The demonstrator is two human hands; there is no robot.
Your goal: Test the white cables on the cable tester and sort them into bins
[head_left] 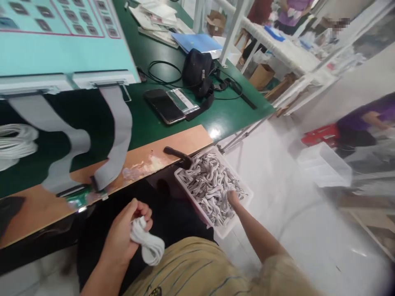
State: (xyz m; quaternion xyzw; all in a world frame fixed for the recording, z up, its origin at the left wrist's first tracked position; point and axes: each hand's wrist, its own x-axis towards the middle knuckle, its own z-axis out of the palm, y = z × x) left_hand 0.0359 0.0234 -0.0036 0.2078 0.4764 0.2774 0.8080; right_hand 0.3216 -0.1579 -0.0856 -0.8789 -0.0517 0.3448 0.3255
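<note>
My left hand (128, 230) is closed around a folded white cable bundle (151, 248), whose looped end hangs out below the fingers over my lap. My right arm reaches out to a white plastic bin (249, 197) heaped with grey-white cable bundles (210, 181). Among these bundles, near the bin's right side, rests my right hand (233, 199); its fingers are hidden, so I cannot see whether it grips one. At the bench edge, two grey ribbon cables (119, 127) run from a light-blue test box (64, 53) down to a small green circuit board (78, 199).
On the green bench (138, 115) lie a phone (163, 106), a black pouch (197, 72), a blue folder (197, 42) and a coil of white cable (15, 144). A dark handle (177, 154) juts over the bin. Other people work farther back, near a clear tub (324, 164).
</note>
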